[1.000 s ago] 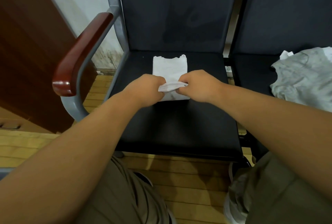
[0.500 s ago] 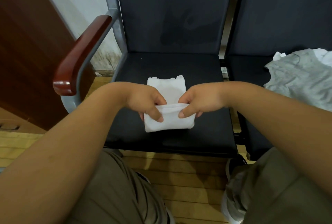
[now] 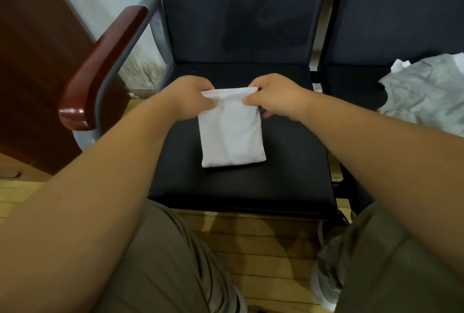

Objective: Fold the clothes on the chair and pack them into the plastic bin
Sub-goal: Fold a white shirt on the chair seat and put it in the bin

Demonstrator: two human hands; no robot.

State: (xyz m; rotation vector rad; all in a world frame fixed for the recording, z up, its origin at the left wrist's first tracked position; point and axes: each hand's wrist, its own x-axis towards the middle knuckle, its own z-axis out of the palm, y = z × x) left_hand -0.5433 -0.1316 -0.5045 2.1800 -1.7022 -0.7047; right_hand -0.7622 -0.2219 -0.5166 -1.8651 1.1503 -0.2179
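One camera on the person's head — it looks forward and down.
It sits high and close, above the person's own legs (image 3: pixel 163 262), and faces the dark chair seat (image 3: pixel 238 187) straight ahead. Both arms reach in from the bottom corners, so the left hand (image 3: pixel 190 96) and right hand (image 3: pixel 273 96) meet at the white folded cloth (image 3: pixel 231 137) near the middle. The wide view also takes in the armrest (image 3: pixel 100 66) on the left, the next chair (image 3: pixel 351 81) on the right and the wood floor (image 3: pixel 263 250) below.
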